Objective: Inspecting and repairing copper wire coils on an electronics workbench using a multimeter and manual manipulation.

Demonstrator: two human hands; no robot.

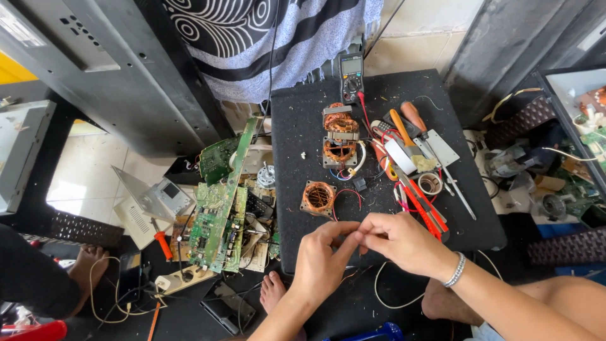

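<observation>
My left hand and my right hand meet over the front edge of a black mat. Their fingertips pinch a thin wire between them; the wire is mostly hidden by the fingers. A bracelet sits on my right wrist. Just beyond my hands lies a copper-wound motor stator with red and black leads. Further back stand more copper-wound motor parts and a black multimeter.
Screwdrivers, a scraper and red-handled pliers lie on the mat's right side beside a tape roll. Green circuit boards are piled left of the mat. Another person's foot rests at lower left. Grey metal panels lean at back.
</observation>
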